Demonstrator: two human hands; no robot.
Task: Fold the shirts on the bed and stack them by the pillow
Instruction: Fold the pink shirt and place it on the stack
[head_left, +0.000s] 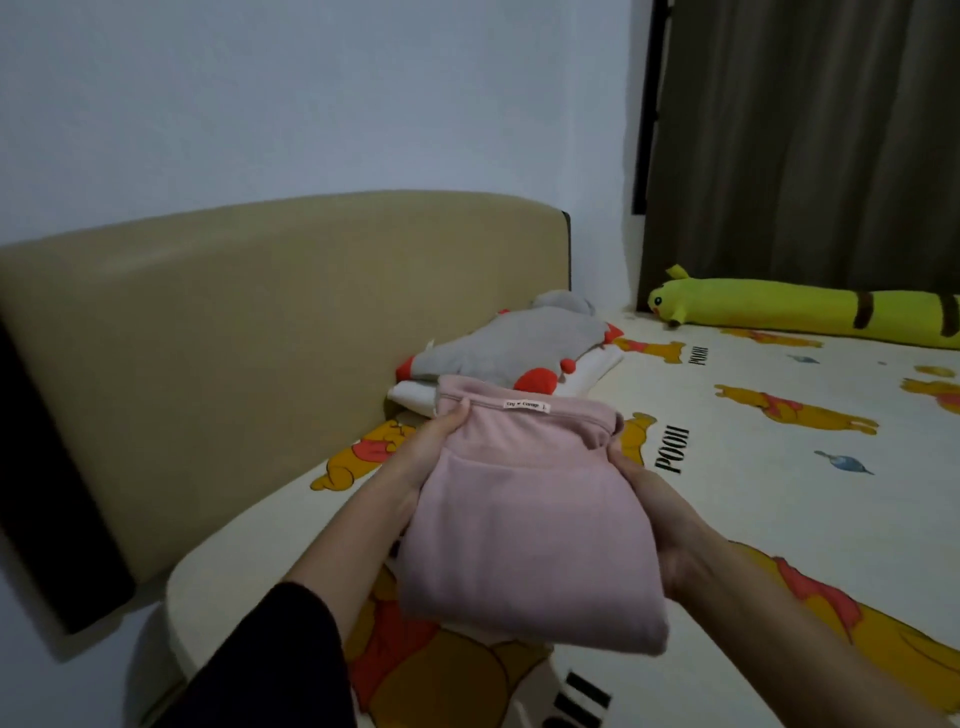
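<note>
Fingers of my left hand (415, 457) and right hand (657, 506) clamp the folded pink shirt (524, 514) flat, aimed at the far stack (498, 358).

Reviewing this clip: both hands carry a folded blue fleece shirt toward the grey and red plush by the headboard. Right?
Not quite: the head view shows the folded fleece shirt is pink, not blue. The left hand and right hand do hold it from either side, facing the grey and red plush by the beige padded headboard.
</note>
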